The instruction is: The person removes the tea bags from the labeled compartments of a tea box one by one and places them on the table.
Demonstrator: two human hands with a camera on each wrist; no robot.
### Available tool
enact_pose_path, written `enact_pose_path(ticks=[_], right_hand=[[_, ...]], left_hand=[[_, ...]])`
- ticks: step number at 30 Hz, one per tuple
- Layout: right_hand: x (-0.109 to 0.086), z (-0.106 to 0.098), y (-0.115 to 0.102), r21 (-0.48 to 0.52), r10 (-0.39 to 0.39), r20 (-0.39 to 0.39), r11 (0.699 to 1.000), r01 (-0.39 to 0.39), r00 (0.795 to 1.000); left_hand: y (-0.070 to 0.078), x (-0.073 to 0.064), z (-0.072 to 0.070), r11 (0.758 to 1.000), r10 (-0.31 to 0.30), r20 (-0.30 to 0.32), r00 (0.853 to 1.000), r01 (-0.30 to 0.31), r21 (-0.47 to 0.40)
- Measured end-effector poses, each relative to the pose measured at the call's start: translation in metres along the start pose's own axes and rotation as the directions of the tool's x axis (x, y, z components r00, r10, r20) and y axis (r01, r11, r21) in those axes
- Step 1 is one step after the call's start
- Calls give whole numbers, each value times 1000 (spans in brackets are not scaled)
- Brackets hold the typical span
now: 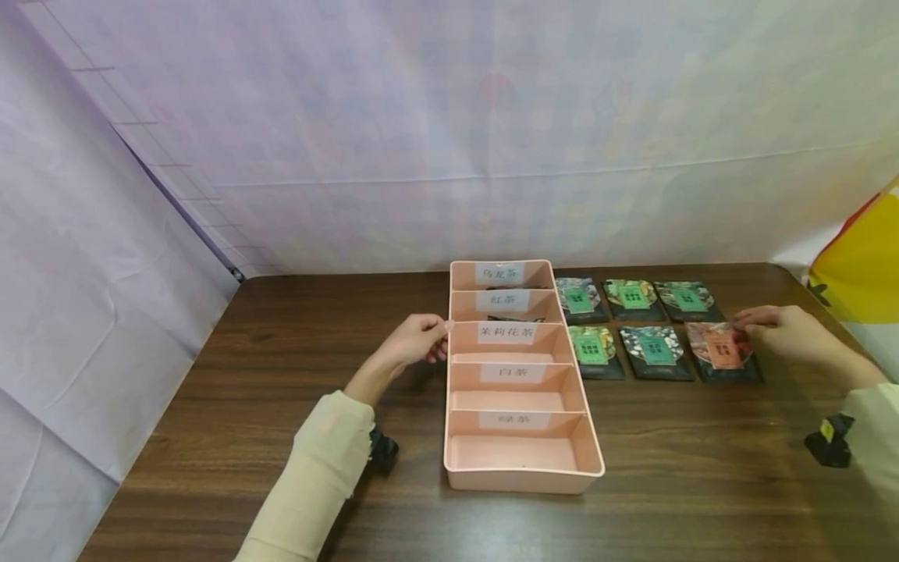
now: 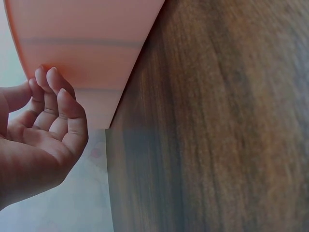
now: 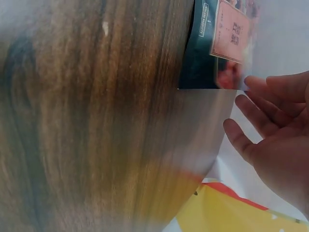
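A pink divided storage box point(image 1: 523, 482) stands lengthwise on the wooden table, its compartments bearing white Chinese tea labels. My left hand point(image 1: 416, 340) pinches the box's left rim beside the middle compartment. In the left wrist view, the thumb of the left hand point(image 2: 48, 125) meets the rim and the other fingers curl against the outer wall. To the right lies a red-labelled tea packet point(image 1: 723, 353). At its right edge is my right hand point(image 1: 794, 336). The right wrist view shows the fingertips of the right hand point(image 3: 280, 111) at the packet's corner, fingers loosely extended.
Several green-labelled tea packets, such as the blue-green one point(image 1: 655, 353), lie in two rows right of the box. Dark packets point(image 1: 516, 318) show inside the two rear compartments. A pale patterned curtain point(image 1: 456, 133) hangs behind the table, and a yellow cloth point(image 1: 857, 265) at the far right.
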State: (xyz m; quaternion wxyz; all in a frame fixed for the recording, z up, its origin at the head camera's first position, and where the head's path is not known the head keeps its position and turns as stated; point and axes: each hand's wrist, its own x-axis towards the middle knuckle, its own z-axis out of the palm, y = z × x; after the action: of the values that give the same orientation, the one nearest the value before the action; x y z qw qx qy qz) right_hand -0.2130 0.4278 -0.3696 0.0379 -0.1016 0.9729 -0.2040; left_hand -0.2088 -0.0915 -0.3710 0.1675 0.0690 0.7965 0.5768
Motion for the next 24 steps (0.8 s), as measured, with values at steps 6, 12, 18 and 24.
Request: enact_pose_path(ticks=[6, 12, 18, 24], right_hand=[[0, 0, -2, 10, 5, -9, 1000, -5, 1000], [-2, -6, -7, 26, 26, 7, 999, -27, 1000], [1, -16, -14, 20, 69, 52, 997, -70, 996], [5, -23, -25, 38, 63, 95, 997, -67, 994]], left_hand=[[1, 0, 0, 1000, -10, -3, 1000, 10, -5], [-1, 2, 0, 1000, -6, -4, 1000, 6, -10], [-1, 2, 0, 1000, -5, -1, 1000, 5, -7], [-1, 0, 0, 1000, 5, 2, 1000, -5, 0]])
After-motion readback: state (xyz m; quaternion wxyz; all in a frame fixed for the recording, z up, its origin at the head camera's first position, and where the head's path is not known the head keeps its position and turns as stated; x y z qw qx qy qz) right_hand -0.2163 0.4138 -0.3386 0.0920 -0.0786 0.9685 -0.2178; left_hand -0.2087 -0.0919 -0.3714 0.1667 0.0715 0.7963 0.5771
